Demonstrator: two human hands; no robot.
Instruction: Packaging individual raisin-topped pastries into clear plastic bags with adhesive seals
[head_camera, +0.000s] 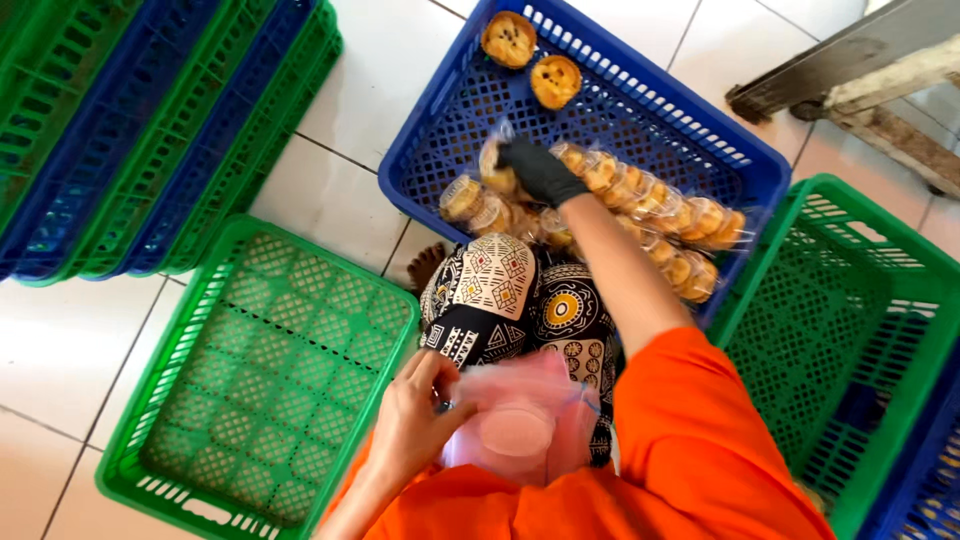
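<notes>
Right hand (540, 170), black-gloved, closed on a wrapped pastry (497, 172) in the blue crate (600, 70); my left hand (415, 420) pinches a clear plastic bag (525, 420).

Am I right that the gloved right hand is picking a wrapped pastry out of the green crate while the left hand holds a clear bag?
Not quite: in the head view the gloved right hand grips a wrapped pastry in the blue crate, not a green one. The left hand does hold the clear bag.

wrapped pastries (640, 215) held in far crate (690, 110) | empty crates (260, 370) set left, right | crate stack (140, 130) far left
</notes>
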